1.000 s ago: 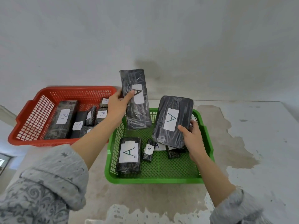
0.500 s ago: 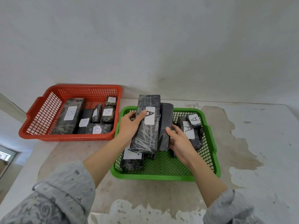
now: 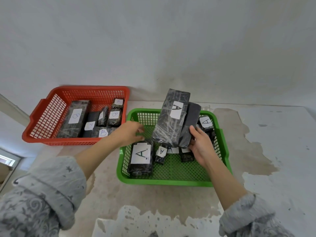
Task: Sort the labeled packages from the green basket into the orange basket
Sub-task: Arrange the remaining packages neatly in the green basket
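Note:
The green basket point(image 3: 164, 181) sits at centre right and holds several black wrapped packages labelled A. A long A package point(image 3: 171, 120) leans upright in it, resting against a dark flat package point(image 3: 190, 124) turned on edge. My right hand point(image 3: 201, 146) grips the lower end of that dark package, thumb on its face. My left hand point(image 3: 130, 132) hovers just left of the long package with fingers apart, holding nothing. Another A package point(image 3: 141, 156) lies at the basket's front left. The orange basket point(image 3: 34, 127) stands to the left with several B packages point(image 3: 74, 118).
Both baskets stand on a stained, patchy table point(image 3: 153, 202) against a white wall point(image 3: 153, 48). The table's left edge drops away near the orange basket. Bare tabletop stretches to the right of the green basket and in front of it.
Both packages came down from the air into the green basket. My left hand let go of the long A package and drew back to the left. My right hand still holds the dark package.

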